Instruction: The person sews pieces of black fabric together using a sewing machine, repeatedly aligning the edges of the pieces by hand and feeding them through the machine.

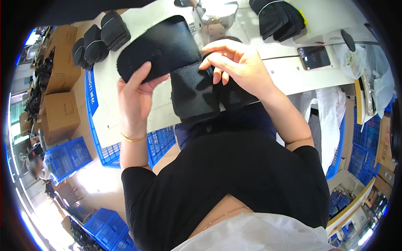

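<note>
My left hand (136,94) grips a flat black piece with a rounded end (161,48), thumb on top and fingers underneath at its lower edge. It is held tilted above the white worktable (157,111). My right hand (238,65) hovers at the piece's right edge, its fingers loosely bent and apart, with nothing visible between them. Whether its fingertips touch the piece, I cannot tell. Below both hands, a stack of black pieces (194,94) lies at the table's near edge. More black pieces (236,96) sit beside it, partly hidden under my right hand.
A machine head (215,16) stands beyond my hands. Banded black bundles lie at the far left (113,31) and far right (278,19). A phone (314,57) rests on the right. Blue crates (69,157) and cardboard boxes (60,117) stand on the left-hand floor.
</note>
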The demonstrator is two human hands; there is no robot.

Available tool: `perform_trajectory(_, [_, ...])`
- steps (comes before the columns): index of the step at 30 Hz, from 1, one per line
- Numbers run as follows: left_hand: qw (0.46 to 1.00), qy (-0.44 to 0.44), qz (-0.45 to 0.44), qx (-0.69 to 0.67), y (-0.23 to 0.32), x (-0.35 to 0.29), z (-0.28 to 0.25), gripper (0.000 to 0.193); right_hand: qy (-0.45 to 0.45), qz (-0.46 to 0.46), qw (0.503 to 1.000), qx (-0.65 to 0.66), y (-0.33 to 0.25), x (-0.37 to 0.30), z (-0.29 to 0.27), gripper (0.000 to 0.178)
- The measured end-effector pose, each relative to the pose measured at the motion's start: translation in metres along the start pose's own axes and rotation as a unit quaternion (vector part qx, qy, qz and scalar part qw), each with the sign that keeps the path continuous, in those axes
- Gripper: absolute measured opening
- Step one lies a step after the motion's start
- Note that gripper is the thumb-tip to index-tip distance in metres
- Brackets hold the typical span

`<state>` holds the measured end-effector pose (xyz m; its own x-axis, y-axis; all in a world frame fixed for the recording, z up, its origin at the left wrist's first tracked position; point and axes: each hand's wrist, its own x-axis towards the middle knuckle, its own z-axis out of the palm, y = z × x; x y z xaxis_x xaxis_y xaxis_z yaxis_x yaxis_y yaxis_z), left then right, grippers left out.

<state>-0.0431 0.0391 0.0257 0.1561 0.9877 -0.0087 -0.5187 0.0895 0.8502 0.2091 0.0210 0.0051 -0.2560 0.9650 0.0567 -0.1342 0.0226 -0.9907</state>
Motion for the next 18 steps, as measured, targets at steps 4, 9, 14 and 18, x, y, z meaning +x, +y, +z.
perform_trajectory(4, [0.999,-0.002,-0.035,-0.027,-0.018,-0.020,-0.011,0.024,-0.045,0.004,0.997,0.061,0.010,-0.003,0.010,0.023])
perform_trajectory(9, [0.999,0.011,-0.037,-0.037,-0.022,-0.027,-0.009,0.024,-0.034,0.015,0.997,0.070,0.013,-0.005,0.010,0.022])
perform_trajectory(14, [0.999,0.035,-0.034,0.010,-0.021,-0.034,0.002,0.024,-0.021,0.019,0.997,0.070,0.016,-0.005,0.010,0.021])
perform_trajectory(18, [0.995,0.060,-0.035,0.067,-0.023,-0.029,0.001,0.018,-0.012,0.022,0.997,0.069,0.016,-0.007,0.008,0.021])
